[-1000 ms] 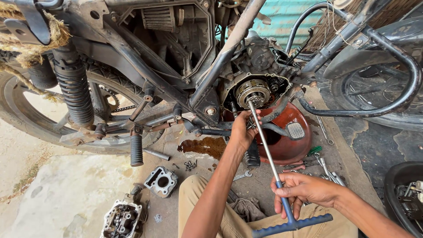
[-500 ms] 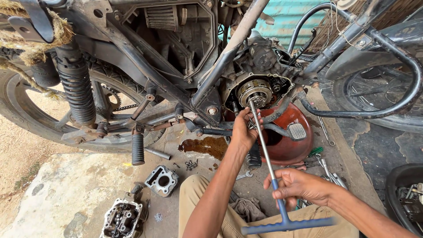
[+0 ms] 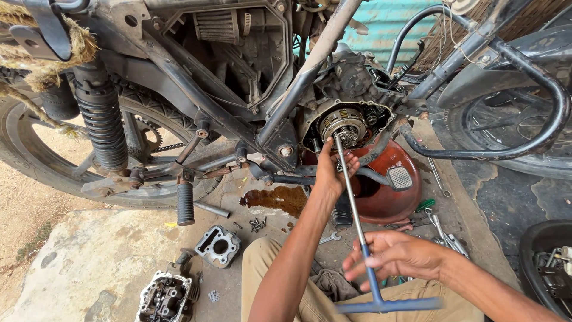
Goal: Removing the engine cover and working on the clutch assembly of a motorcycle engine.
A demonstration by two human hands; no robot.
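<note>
A long T-handle wrench (image 3: 356, 217) runs from the exposed clutch assembly (image 3: 344, 123) of a motorcycle engine down to its blue crossbar (image 3: 387, 306) near my lap. My left hand (image 3: 331, 168) wraps around the upper shaft, just below the clutch. My right hand (image 3: 398, 255) rests on the lower shaft above the blue handle, fingers loosely spread around it. The engine's side cover is off, and the round metal clutch with its bolts shows.
A red bowl (image 3: 390, 200) sits under the engine, an oil puddle (image 3: 276, 198) beside it. A cylinder block (image 3: 217, 244), a cylinder head (image 3: 165, 296) and loose bolts (image 3: 257, 224) lie on the concrete. Spanners (image 3: 444, 234) lie to the right. A second motorcycle wheel (image 3: 512, 125) stands at right.
The blue crossbar has turned to a different angle and sits lower in view. My right hand's fingers have loosened and spread on the shaft. My left hand stays near the clutch.
</note>
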